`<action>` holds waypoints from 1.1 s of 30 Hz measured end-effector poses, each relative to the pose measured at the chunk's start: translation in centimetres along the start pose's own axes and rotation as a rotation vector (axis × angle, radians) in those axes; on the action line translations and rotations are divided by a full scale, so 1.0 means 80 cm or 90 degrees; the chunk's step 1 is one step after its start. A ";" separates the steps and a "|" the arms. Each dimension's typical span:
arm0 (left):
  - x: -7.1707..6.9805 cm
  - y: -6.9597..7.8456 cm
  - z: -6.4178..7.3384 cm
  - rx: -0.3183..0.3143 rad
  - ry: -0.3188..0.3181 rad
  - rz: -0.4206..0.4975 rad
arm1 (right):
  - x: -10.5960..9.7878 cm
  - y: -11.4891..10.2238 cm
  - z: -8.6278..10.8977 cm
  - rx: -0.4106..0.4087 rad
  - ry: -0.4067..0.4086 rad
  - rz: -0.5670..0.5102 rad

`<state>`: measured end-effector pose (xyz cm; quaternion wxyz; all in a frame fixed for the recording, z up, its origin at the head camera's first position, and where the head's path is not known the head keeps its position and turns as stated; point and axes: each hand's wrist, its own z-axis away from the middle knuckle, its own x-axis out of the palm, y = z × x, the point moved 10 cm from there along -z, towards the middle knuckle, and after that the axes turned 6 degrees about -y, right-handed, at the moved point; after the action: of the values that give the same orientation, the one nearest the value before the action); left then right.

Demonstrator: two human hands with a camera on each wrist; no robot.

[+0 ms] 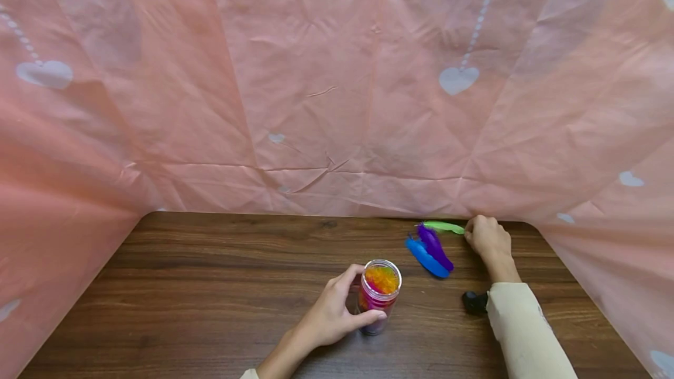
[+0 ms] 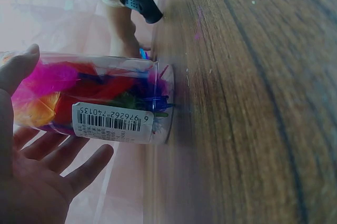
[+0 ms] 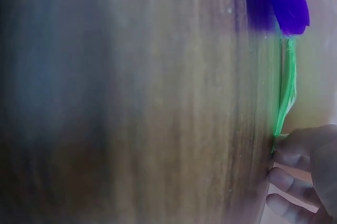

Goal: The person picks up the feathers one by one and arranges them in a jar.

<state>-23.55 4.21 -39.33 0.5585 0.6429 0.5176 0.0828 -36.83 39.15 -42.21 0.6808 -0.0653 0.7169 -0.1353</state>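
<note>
A clear jar without a lid stands upright on the table, filled with orange, pink and other coloured feathers. My left hand holds it, thumb on the near side and fingers around the far side. A barcode label shows on its wall in the left wrist view. At the table's far edge my right hand pinches one end of a light green feather. Beside that feather lie a purple feather and a blue feather. In the right wrist view, fingertips meet the green feather's end at the tabletop.
The brown wooden table has rounded far corners. A pink cloth with white hearts hangs behind it and along both sides. Close to the right sleeve is a black wrist-worn device.
</note>
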 end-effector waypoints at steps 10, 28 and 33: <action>0.000 0.000 0.000 0.002 -0.003 0.005 | -0.002 -0.002 -0.001 0.001 0.004 0.011; -0.001 0.000 0.000 0.003 0.000 0.002 | 0.007 -0.009 -0.005 -0.008 -0.093 0.025; 0.000 0.001 0.000 0.005 -0.002 0.005 | 0.005 -0.012 -0.005 -0.014 -0.080 0.028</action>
<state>-23.53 4.23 -39.27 0.5563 0.6473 0.5146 0.0816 -37.36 38.21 -42.29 0.7266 -0.0650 0.6754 -0.1080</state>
